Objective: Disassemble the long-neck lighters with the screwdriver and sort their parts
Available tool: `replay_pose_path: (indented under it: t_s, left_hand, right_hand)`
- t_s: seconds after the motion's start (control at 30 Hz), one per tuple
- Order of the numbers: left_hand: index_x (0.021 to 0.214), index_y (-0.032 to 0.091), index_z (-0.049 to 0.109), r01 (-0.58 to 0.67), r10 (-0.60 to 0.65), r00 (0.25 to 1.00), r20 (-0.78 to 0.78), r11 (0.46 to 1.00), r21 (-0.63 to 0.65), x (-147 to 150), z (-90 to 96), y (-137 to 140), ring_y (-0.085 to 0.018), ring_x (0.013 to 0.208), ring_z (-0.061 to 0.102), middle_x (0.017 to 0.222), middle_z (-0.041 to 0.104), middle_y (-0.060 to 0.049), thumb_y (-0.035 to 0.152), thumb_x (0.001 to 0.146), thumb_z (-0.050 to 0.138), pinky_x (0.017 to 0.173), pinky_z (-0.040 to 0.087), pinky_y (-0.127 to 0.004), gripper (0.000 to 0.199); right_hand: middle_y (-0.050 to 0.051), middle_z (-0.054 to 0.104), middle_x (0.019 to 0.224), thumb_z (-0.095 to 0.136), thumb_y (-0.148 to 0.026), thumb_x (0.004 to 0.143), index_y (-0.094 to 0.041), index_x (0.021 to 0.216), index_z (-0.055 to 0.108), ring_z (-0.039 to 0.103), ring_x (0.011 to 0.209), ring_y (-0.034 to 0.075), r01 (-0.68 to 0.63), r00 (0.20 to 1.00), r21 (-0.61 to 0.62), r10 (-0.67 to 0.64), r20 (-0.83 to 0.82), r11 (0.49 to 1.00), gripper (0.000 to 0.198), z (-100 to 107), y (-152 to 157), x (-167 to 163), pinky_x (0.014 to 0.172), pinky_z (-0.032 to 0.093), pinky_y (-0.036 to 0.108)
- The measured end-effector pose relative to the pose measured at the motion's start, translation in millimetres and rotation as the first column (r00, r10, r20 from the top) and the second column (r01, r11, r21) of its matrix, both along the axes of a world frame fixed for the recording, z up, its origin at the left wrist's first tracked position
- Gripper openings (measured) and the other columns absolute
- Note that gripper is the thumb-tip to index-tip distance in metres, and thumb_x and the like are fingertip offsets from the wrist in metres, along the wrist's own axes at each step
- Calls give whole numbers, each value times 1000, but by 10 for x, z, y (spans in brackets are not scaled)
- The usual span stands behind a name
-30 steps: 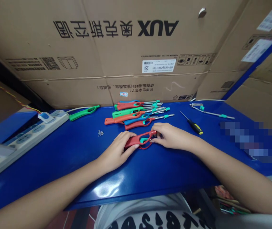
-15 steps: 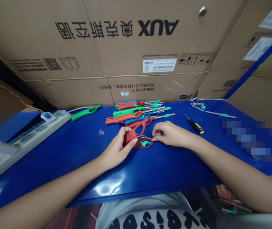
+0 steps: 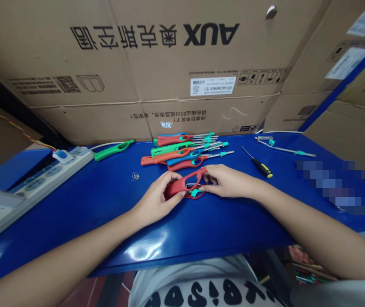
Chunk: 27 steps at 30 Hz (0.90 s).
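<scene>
Evidently parted: red lighter casing [image 3: 178,186] between my two hands, mid-way along the blue tabletop [image 3: 105,221].
My left hand [image 3: 154,195] gripped the broad handle end, thumb on the near side, with the upper shell [image 3: 182,184] tilted up off the lower shell [image 3: 198,198]; a green trigger [image 3: 195,193] and thin wires [image 3: 189,185] showed in the gap. My right hand [image 3: 223,181] was curled narrow at the slim front end, touching it; whether it pinched shell or wire I could not tell. Judged by look: light, stiff plastic, rather slick, best held by the broad handle; the slim looped front seemed likelier to flex, and the wires easy to bend or snag. Loose screws [image 3: 135,176] lay to the left, a screwdriver [image 3: 262,168] to the right, piled lighters [image 3: 161,158] just behind.
</scene>
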<state>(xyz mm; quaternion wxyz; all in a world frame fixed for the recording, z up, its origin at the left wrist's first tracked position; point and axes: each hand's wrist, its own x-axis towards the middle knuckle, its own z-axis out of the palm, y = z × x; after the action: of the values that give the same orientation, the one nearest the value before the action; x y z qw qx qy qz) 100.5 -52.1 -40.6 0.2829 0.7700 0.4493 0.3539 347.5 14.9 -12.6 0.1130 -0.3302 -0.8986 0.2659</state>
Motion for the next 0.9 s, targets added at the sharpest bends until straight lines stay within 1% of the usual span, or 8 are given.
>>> replay_pose_path:
  t_s: [0.07,0.13,0.23,0.33,0.47,0.6,0.77,0.9]
  left_hand:
    - [111,20,56,6,-6,1000,-2,1000,8,-5,0,-3,-18,91,62,104,65,-3,28,93,62,83,48,-31,20]
    - [111,21,57,13,-13,1000,-12,1000,19,-11,-1,-4,-18,93,63,106,65,-3,28,93,63,85,49,-31,20]
    - [112,21,57,16,-15,1000,-26,999,28,-19,-5,-1,-19,95,64,108,65,-4,27,93,64,87,49,-32,21]
    - [112,21,58,10,-9,999,-36,999,33,-25,-17,4,-19,96,64,108,66,-4,27,92,66,88,50,-33,22]
    - [112,22,59,17,-16,999,-30,999,27,-34,-38,13,-20,97,65,109,68,-4,25,91,67,89,51,-33,23]
    - [113,22,59,29,-28,999,-35,999,25,-40,-33,19,-19,99,66,110,68,-3,22,90,67,90,51,-32,24]
    - [112,22,60,27,-26,999,-24,1000,12,-33,-13,1,-19,97,65,109,68,-3,25,90,68,90,51,-32,24]
    - [113,21,58,13,-6,993,118,998,-60,-3,-12,-8,-19,96,65,106,68,-4,30,93,66,91,51,-34,24]
  right_hand:
    - [6,65,102,67,-27,89,-16,122,61,57,83,16,-59,998,16,59,13,998,35,45,-17,54,75,45,27]
    - [8,64,111,67,-27,87,-17,119,60,57,92,18,-71,994,42,67,85,997,34,102,-26,118,80,45,28]
    - [7,65,102,65,-35,89,-19,98,61,57,88,20,-17,962,50,3,274,999,19,162,-19,180,73,42,28]
    - [5,64,89,55,-42,96,-20,86,57,55,75,17,9,934,31,-19,357,999,24,173,-1,194,64,36,27]
    - [5,63,87,48,-37,100,-20,97,53,56,73,17,-15,961,31,6,275,999,18,179,3,185,62,35,26]
    - [2,65,82,50,-40,99,-20,100,55,54,65,14,-22,987,-13,24,158,1000,21,210,-10,143,59,33,24]
    - [2,70,87,50,-25,97,-21,96,66,58,73,13,-48,997,87,43,58,995,16,208,-14,74,65,33,23]
    - [2,68,81,49,-31,97,-20,95,67,53,67,12,-18,998,168,7,65,986,22,197,-13,77,62,29,25]
